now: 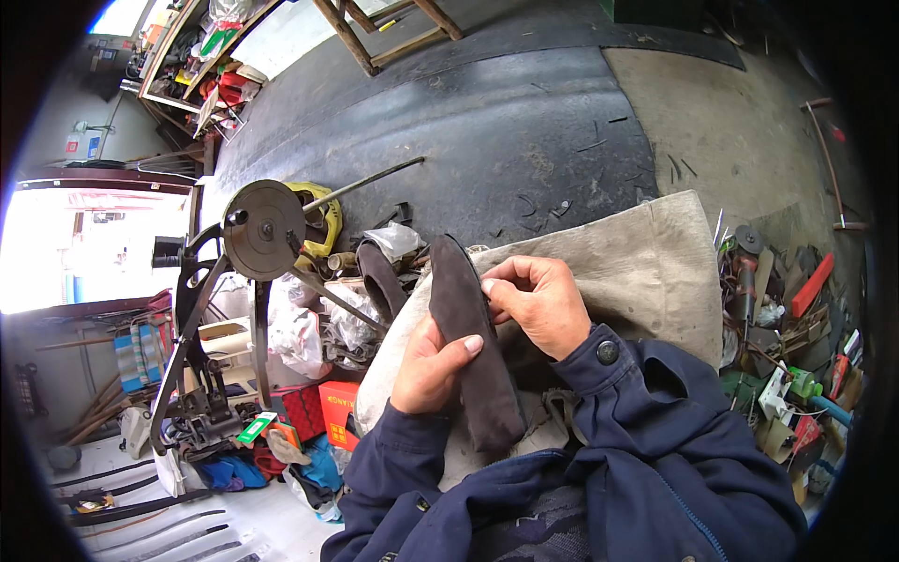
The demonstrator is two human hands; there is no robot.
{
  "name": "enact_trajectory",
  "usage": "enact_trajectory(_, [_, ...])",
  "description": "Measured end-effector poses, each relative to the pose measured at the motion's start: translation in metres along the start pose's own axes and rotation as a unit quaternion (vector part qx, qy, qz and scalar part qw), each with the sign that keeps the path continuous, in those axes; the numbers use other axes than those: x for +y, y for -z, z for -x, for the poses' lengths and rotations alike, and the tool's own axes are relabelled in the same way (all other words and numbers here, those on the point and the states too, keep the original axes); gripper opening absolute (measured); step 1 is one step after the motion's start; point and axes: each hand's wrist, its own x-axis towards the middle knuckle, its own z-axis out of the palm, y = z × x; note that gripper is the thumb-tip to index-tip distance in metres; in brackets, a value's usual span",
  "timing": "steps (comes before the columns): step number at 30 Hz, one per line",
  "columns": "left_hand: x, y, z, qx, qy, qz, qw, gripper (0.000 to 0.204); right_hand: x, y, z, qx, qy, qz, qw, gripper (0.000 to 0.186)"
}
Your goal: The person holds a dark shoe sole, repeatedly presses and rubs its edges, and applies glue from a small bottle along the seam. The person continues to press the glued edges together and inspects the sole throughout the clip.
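One shoe (459, 295) is being held above the apron (646, 262), clasped by the curled left hand (426, 370) with thumb on top, seemingly for steadiness; its edge is being pinched by the nearly closed right hand (543, 304), apparently for fine control. Another shoe (380, 281) is lying beyond the apron's left edge.

We see the dark floor (440, 122) carrying scattered black scraps (618, 119) and a wooden frame (344, 37); at lower left we find long dark strips (140, 509) lying side by side on a pale area (281, 525).
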Motion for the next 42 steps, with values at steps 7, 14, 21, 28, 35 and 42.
enact_trajectory(7, [0.002,0.001,0.002,-0.001,0.027,0.017,0.999,0.055,-0.002,0.003,0.000,-0.007,-0.012,0.026,1.000,0.013])
enact_trajectory(14, [0.000,-0.003,0.005,0.029,0.037,-0.012,0.999,0.059,-0.003,0.002,-0.002,0.016,0.005,-0.005,1.000,0.014])
enact_trajectory(21, [0.003,0.007,0.005,-0.007,0.087,0.036,0.995,0.055,-0.004,0.006,-0.003,0.006,-0.023,0.005,1.000,0.014])
enact_trajectory(28, [0.005,0.004,0.007,0.005,0.092,0.042,0.995,0.054,-0.001,0.007,-0.004,0.015,-0.024,0.030,0.999,0.014])
enact_trajectory(35, [0.004,0.006,0.004,0.002,0.092,0.059,0.994,0.051,0.000,0.007,-0.004,0.012,-0.027,0.015,0.999,0.015])
enact_trajectory(42, [0.003,0.010,0.004,-0.003,0.085,0.074,0.994,0.049,0.001,0.006,-0.005,0.005,-0.032,0.004,0.999,0.015])
